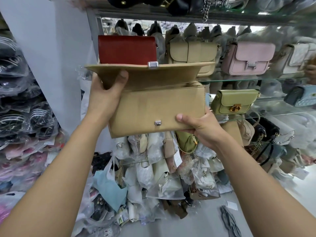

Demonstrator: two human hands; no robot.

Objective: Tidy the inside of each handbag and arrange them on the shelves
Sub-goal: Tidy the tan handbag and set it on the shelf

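Two bare forearms are extended up from the bottom corners. The tan handbag (157, 108) is held in the air between both hands, in front of the glass shelves (239, 80), not resting on any of them. Left hand (104, 96): grip is closed on the raised flap (148, 72), thumb on its underside, flap lifted open and roughly level. Right hand (200, 127): grip is clamped on the bag's lower right corner, thumb pressed on the front panel. A silver clasp stud (158, 123) is seen low on the front panel, the matching clasp (153, 64) at the flap edge.

Below the bag, a heap of plastic-wrapped bags (153, 177) is piled on the floor. Just right of the bag, a green handbag (235, 101) with gold clasp is set on a glass shelf. Behind the flap, a red handbag (127, 49) is stood upright on the upper shelf; further right in the same row, a beige handbag (191, 56) and a pink handbag (248, 58)
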